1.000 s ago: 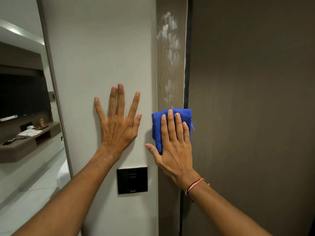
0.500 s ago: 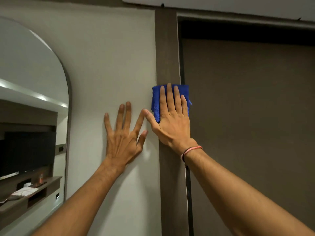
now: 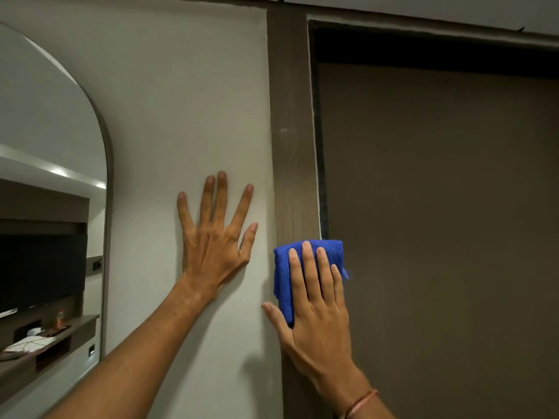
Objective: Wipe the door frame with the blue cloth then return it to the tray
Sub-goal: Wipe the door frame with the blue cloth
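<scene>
A folded blue cloth [image 3: 284, 276] lies flat against the brown wooden door frame [image 3: 290, 146], which runs upright through the middle of the view. My right hand [image 3: 314, 306] presses the cloth onto the frame with straight fingers, the thumb off to the left. My left hand [image 3: 214, 237] rests flat on the white wall [image 3: 181, 101] left of the frame, fingers spread, holding nothing. The frame above the cloth looks mostly clean, with a faint pale mark higher up. No tray is in view.
A dark brown door [image 3: 438, 222] fills the right side, with a dark gap above it. An arched mirror [image 3: 45, 192] on the left wall reflects a shelf with small items and a dark screen.
My right hand slid the cloth up the frame over the white smears, then back down to below my left hand's level. The view tilted up. My left hand stayed on the wall.
</scene>
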{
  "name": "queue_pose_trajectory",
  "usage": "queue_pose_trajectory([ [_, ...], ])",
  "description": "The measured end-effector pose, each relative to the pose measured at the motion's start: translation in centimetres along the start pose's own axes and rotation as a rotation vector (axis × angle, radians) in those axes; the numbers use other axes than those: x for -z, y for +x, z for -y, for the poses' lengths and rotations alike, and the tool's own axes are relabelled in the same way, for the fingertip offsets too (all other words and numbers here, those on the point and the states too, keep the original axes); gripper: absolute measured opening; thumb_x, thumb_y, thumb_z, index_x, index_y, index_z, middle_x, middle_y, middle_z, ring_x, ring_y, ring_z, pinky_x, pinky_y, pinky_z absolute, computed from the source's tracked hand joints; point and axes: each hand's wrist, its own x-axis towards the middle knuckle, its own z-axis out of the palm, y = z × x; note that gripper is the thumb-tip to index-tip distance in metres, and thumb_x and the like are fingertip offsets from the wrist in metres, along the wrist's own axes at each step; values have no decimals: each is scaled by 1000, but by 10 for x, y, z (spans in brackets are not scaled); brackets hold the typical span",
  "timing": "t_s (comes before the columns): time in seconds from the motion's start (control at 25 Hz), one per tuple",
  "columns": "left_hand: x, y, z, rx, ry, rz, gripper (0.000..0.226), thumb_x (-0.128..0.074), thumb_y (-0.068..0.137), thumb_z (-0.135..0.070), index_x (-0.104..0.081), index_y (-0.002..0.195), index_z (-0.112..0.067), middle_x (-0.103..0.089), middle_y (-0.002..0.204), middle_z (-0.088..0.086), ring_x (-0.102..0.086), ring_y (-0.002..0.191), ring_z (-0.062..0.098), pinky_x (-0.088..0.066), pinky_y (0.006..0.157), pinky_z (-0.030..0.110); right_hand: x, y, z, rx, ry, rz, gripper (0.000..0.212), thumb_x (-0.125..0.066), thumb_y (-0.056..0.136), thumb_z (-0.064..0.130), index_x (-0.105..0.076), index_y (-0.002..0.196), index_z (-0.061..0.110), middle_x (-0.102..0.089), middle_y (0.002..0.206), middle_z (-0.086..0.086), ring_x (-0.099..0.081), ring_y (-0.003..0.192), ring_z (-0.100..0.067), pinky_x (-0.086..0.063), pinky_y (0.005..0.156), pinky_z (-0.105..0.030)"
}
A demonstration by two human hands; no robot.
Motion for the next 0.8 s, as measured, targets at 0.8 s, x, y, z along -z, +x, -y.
queue_pose_trajectory([
  [0.8,-1,48,8,-24,13,-43,73,-19,98,-65,-11,164,-34,-4,173,17,-4,160,35,-9,122,75,63,310,0,16,21,-20,71,-24,108,51,3,163,16,10,172,-9,10,160,-28,8,128,-43],
])
